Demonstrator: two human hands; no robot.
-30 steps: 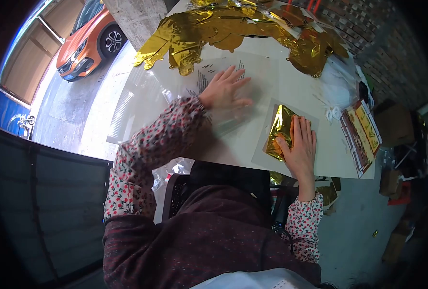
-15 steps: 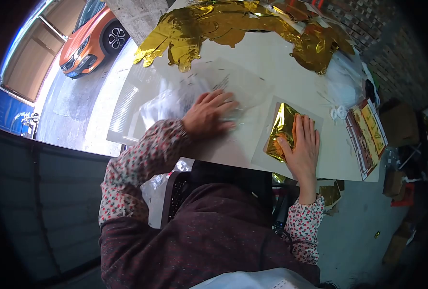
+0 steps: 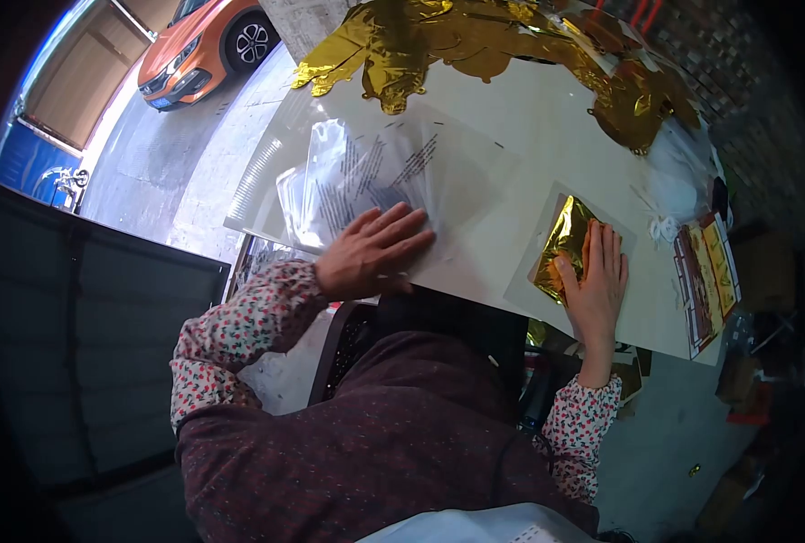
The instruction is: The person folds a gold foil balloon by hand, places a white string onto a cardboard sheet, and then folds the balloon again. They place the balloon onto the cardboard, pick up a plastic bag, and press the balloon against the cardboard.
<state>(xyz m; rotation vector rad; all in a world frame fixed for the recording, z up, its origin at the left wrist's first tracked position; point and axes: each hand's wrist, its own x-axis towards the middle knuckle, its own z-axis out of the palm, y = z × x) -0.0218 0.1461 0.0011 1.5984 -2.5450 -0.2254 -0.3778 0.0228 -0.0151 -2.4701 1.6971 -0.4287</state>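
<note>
My left hand (image 3: 380,249) lies with fingers stretched out over the near edge of a fanned pile of clear plastic bags (image 3: 357,172) printed with dark text. On the right, my right hand (image 3: 597,276) rests on a folded gold foil balloon (image 3: 565,244), its fingers extended flat along the foil's right side. Beneath that foil is a clear flat sheet or bag (image 3: 531,281), whose edges show around it. The palm hides part of the foil.
Gold foil balloons (image 3: 393,59) spread along the table's far side. A white plastic bag (image 3: 683,172) and a printed colour card (image 3: 705,281) lie at the right. The white table (image 3: 484,262) ends near my lap. An orange car (image 3: 203,54) stands outside.
My left hand has drawn back toward the table's near edge, and the plastic bags appear more plainly fanned. My right hand stays on the gold foil. The whole view has shifted slightly.
</note>
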